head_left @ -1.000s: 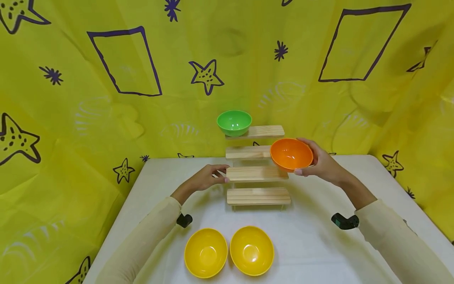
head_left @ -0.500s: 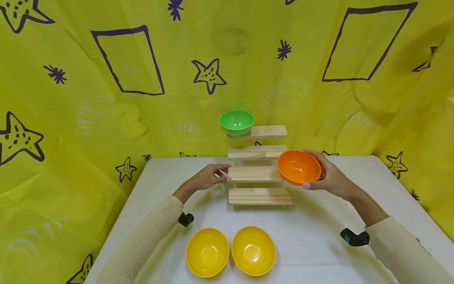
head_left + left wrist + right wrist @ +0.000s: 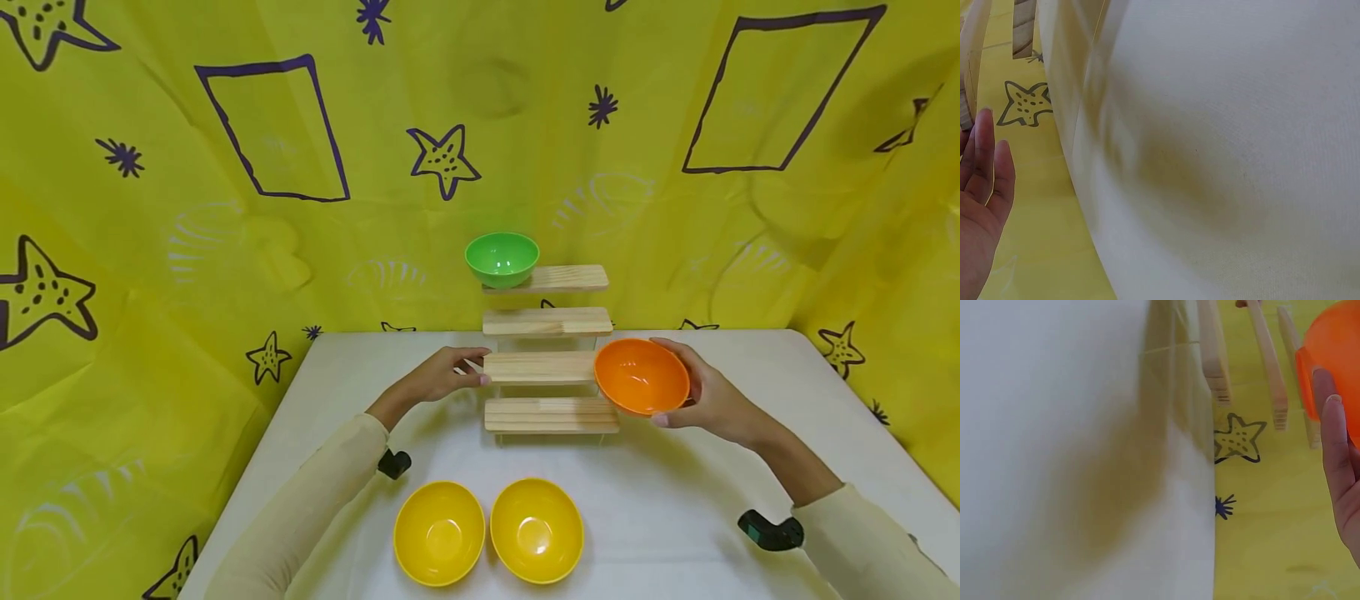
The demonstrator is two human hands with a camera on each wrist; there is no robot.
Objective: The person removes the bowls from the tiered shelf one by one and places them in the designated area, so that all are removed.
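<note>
In the head view, my right hand [image 3: 716,398] grips an orange bowl [image 3: 642,377] by its right side, thumb at the front and fingers behind. The bowl is held off the table, tilted towards the camera, overlapping the right end of a step of the wooden tiered stand [image 3: 551,414]. The right wrist view shows fingers pressed along the orange bowl [image 3: 1335,356]. My left hand [image 3: 435,377] holds the left end of the stand's second-lowest step between thumb and fingers. A green bowl [image 3: 502,261] sits on the left part of the top step.
Two yellow bowls [image 3: 439,533] stand side by side on the white table [image 3: 660,533], in front of the stand. A yellow patterned cloth [image 3: 375,233] hangs behind and at both sides. Dark wrist devices [image 3: 770,531] sit at both sleeves.
My right hand has brought the orange bowl down and to the right, from beside the second-highest step to lower beside the stand. The left hand stays at the same step.
</note>
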